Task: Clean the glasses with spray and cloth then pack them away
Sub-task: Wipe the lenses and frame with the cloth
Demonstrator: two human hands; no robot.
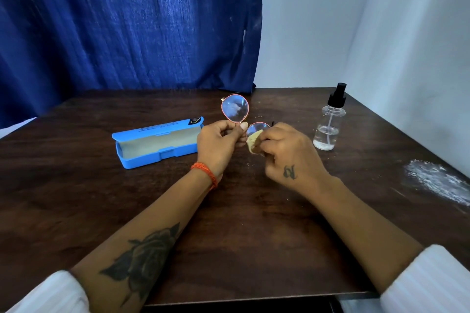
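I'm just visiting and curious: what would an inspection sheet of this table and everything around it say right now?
Surface: dark wooden table, with a white powdery smear near its right edge and small crumbs.
Job's things: glasses held above the table; cloth against one lens; spray bottle upright at right, partly filled; blue case open at left, nothing seen inside.
Clutter: nothing seen beyond the smear and crumbs.
Grips: left hand pinches the glasses at the middle of the frame; right hand holds the cloth to the lens.
Cables: nothing seen.
Surroundings: blue curtain behind, white wall at right.
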